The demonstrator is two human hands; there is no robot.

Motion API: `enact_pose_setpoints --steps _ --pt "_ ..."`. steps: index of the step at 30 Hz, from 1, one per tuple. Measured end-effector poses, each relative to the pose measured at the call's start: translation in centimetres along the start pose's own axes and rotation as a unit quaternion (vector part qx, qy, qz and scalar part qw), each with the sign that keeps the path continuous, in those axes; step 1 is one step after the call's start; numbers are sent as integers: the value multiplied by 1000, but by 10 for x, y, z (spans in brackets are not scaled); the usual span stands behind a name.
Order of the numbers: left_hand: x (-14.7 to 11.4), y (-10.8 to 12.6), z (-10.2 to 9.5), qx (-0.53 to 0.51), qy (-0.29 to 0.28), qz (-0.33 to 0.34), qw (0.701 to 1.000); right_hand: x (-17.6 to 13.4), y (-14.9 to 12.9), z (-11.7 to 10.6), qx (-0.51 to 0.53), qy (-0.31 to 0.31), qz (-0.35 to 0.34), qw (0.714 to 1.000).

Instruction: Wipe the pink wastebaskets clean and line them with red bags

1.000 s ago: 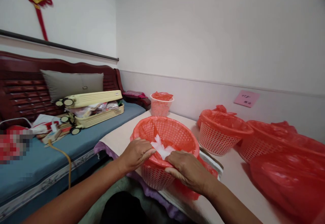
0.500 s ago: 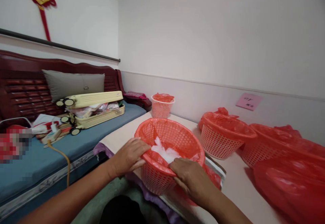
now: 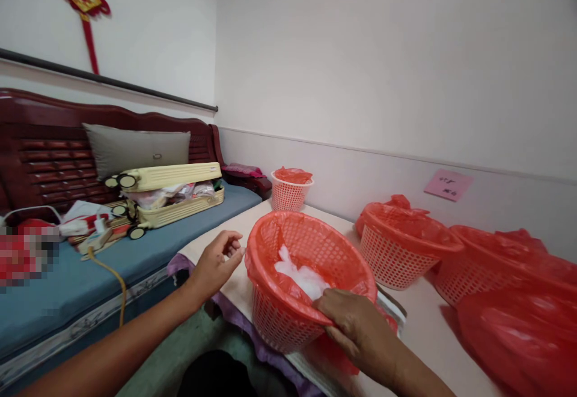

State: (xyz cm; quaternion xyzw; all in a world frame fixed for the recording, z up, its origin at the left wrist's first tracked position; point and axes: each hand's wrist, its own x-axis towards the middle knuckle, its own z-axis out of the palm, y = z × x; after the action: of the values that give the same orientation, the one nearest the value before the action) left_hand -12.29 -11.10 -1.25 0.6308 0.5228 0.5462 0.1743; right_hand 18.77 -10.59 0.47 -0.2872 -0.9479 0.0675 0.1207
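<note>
A perforated plastic basket lined with a red plastic bag stands tilted at the table's near edge. Inside lies a white, crumpled, soft-looking thing, its kind unclear. My right hand grips the near right rim, fingers over the bag's folded edge and thumb outside. Just off the left rim is my left hand, fingers loosely curled and apart, holding nothing.
More baskets with red bags stand on the table: a small basket at the back, a larger basket to the right. A full red bag lies far right. An open cream suitcase rests on the blue seat.
My left hand has let go of the basket's left rim and moved away to the left. My right hand keeps its grip; in view, basket and hand sit slightly further right.
</note>
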Motion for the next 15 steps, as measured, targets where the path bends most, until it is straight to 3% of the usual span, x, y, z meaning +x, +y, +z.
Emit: enact_pose_setpoints --steps 8,12,15 --pt "-11 -8 26 -138 10 -141 980 4 -8 7 -32 -12 4 999" --pt "-7 -18 15 -121 -6 -176 977 6 -14 7 -47 -13 -9 999" --pt "15 -22 -2 -52 30 -165 984 8 -21 11 -72 -16 -40 996"
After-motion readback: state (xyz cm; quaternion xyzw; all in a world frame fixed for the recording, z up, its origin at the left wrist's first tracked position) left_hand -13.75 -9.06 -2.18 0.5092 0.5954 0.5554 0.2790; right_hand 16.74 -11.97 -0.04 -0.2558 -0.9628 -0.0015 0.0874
